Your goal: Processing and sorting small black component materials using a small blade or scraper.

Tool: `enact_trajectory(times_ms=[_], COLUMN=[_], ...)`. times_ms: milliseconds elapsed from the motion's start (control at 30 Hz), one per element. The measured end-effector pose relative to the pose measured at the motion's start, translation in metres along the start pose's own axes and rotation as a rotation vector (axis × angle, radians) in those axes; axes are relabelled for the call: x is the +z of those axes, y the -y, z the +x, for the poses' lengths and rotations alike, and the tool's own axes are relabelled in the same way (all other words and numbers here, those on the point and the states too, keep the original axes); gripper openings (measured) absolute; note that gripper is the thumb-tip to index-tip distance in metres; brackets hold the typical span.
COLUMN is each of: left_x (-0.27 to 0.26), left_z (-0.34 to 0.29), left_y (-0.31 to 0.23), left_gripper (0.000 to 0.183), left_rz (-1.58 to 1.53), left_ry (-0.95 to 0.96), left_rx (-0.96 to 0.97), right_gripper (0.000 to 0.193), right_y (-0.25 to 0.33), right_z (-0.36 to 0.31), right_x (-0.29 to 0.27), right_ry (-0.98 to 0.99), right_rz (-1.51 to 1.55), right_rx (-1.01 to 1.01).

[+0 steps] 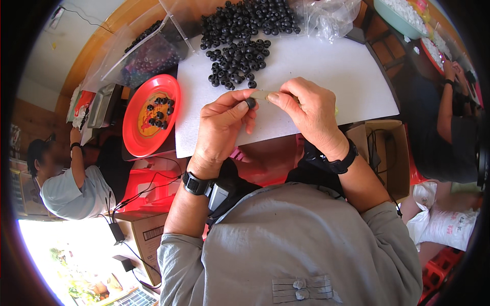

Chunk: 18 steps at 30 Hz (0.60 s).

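My left hand (219, 125) pinches a small black round piece (250, 103) between thumb and fingers, above the near part of a white-topped table (326, 71). A thin, flat, greyish strip (260, 95) is pinched in my right hand (312, 109); its far end reaches over to the black piece. Whether it is a blade or a file, I cannot tell. Just beyond my hands lies a heap of similar black round pieces (237, 64), several showing holes. To the left, a red plate (132, 109) carries several more of them.
A clear bin (148, 64) of dark pieces stands at the far left, a clear plastic bag (332, 18) at the back. Cardboard boxes (398, 153) flank me. A person (74, 183) sits left; another person's arm (446, 115) works at the right beside a green basin (400, 18).
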<state>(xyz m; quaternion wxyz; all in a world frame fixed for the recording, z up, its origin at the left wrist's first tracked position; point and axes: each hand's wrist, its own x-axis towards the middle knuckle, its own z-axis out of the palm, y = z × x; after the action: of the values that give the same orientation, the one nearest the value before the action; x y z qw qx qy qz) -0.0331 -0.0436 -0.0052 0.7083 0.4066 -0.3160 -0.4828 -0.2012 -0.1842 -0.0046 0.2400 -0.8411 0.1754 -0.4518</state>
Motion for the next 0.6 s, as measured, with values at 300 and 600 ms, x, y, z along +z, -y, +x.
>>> enact_trajectory(times_ms=[300, 600], left_x=[0.005, 0.012], left_z=[-0.002, -0.003], left_y=[0.000, -0.002], left_gripper=[0.031, 0.030], left_rz=[-0.014, -0.038], left_ry=[-0.046, -0.085], left_rx=[-0.011, -0.036], right_gripper=[0.019, 0.023], right_y=[-0.001, -0.001], right_z=[-0.001, 0.000], right_x=[0.001, 0.002], right_ry=[-0.002, -0.029], right_rz=[-0.015, -0.005], right_rx=[-0.021, -0.052])
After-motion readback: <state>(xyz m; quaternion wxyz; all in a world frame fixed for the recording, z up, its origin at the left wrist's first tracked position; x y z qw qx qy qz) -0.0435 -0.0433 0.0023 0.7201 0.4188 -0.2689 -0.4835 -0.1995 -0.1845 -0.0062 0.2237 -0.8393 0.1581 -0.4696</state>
